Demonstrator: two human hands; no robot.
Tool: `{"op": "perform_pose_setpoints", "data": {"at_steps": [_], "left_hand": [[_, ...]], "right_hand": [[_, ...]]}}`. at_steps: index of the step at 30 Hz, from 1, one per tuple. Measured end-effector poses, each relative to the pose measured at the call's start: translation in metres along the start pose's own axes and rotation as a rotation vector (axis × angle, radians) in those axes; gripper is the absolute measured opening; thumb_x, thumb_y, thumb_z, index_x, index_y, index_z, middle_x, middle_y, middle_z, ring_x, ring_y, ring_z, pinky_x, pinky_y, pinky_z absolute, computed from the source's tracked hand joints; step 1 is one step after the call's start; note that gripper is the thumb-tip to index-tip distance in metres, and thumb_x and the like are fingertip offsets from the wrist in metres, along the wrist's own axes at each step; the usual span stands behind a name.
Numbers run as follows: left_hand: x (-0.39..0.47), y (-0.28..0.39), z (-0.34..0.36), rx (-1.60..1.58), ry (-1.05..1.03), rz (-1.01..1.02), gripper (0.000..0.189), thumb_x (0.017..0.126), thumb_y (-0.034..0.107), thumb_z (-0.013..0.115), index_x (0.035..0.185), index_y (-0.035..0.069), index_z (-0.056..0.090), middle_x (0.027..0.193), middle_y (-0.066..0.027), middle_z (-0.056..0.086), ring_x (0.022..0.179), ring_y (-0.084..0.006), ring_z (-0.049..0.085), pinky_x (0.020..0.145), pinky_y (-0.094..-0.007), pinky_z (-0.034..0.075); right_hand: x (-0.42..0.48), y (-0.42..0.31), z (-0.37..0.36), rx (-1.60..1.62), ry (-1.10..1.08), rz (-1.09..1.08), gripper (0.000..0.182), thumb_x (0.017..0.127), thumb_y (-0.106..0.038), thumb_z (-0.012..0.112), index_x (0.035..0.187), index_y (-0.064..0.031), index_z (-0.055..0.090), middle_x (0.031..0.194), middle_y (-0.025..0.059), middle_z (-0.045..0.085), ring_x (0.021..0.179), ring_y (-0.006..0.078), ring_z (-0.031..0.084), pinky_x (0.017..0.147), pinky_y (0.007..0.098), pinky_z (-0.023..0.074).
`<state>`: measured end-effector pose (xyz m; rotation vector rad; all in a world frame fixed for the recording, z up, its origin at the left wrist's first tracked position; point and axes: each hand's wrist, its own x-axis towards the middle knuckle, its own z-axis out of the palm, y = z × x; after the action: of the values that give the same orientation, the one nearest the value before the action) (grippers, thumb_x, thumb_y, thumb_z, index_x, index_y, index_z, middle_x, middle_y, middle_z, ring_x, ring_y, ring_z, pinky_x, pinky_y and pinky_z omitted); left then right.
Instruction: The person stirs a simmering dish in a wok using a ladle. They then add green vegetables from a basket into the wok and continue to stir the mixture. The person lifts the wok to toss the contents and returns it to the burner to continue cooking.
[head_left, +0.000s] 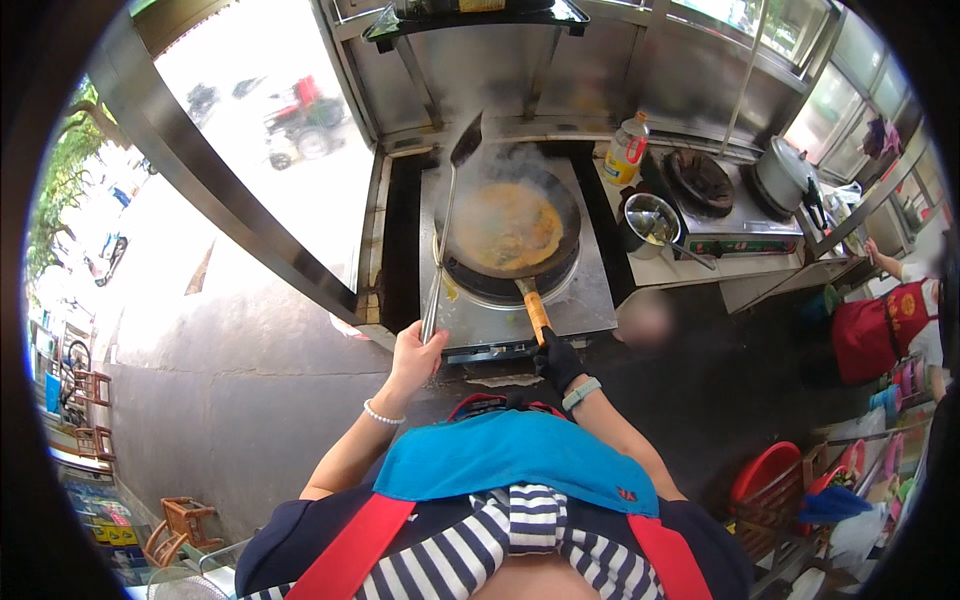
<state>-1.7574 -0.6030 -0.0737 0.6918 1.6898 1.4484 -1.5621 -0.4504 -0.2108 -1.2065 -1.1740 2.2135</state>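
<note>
A frying pan (568, 202) stands on the round burner of a steel stove (480, 319). Inside it lies a flat, golden-brown egg-like food (517, 229), partly veiled by steam. My right hand (559, 361), in a black glove, grips the pan's wooden handle (535, 311). My left hand (417, 352) is bare and closed around the metal handle of a long spatula (448, 202). The spatula's dark blade points up and away, beyond the pan's left far side, and its shaft crosses over the pan's left edge.
Right of the stove stand an oil bottle (627, 150), a steel pot (651, 225) with a ladle, a second gas stove (739, 225) and a lidded pressure cooker (784, 176). A metal post (225, 172) rises at left. A person in a red apron (885, 330) is at far right.
</note>
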Motion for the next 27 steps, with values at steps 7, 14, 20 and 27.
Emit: {"op": "perform_pose_setpoints", "data": {"at_steps": [7, 14, 20, 27], "left_hand": [[-0.003, 0.007, 0.002, -0.014, -0.015, -0.015, 0.018, 0.081, 0.014, 0.055, 0.068, 0.005, 0.045, 0.049, 0.002, 0.043, 0.036, -0.0064, 0.041, 0.033, -0.02, 0.031], [-0.019, -0.021, -0.006, -0.056, 0.004, -0.156, 0.018, 0.082, 0.014, 0.052, 0.068, 0.006, 0.044, 0.05, 0.0004, 0.045, 0.036, -0.0072, 0.041, 0.033, -0.0206, 0.031], [-0.023, -0.009, -0.006, -0.136, 0.016, -0.147, 0.018, 0.083, 0.015, 0.052, 0.07, 0.006, 0.044, 0.05, 0.0005, 0.044, 0.036, -0.007, 0.04, 0.034, -0.0203, 0.031], [-0.04, 0.008, -0.018, 0.12, 0.073, -0.042, 0.023, 0.081, 0.015, 0.053, 0.062, 0.005, 0.045, 0.048, 0.0009, 0.046, 0.038, -0.0062, 0.042, 0.036, -0.02, 0.032]], "right_hand": [[0.0, -0.005, -0.002, 0.228, 0.095, 0.189, 0.03, 0.084, -0.038, 0.049, 0.086, -0.0082, 0.049, 0.061, 0.0034, 0.052, 0.041, 0.0081, 0.041, 0.035, 0.0201, 0.033], [-0.015, -0.015, 0.01, 0.261, 0.076, 0.176, 0.028, 0.083, -0.038, 0.051, 0.081, -0.0094, 0.048, 0.059, 0.0021, 0.049, 0.041, 0.0086, 0.041, 0.036, 0.0191, 0.0326], [-0.002, 0.016, -0.007, 0.118, 0.041, -0.061, 0.029, 0.082, -0.037, 0.053, 0.081, -0.0082, 0.05, 0.064, 0.0058, 0.053, 0.045, 0.0125, 0.046, 0.04, 0.0253, 0.0364], [0.005, 0.07, -0.033, -1.102, -0.017, 0.001, 0.031, 0.083, -0.028, 0.051, 0.101, -0.003, 0.054, 0.093, 0.0152, 0.058, 0.088, 0.0265, 0.055, 0.077, 0.0349, 0.0428]]}}
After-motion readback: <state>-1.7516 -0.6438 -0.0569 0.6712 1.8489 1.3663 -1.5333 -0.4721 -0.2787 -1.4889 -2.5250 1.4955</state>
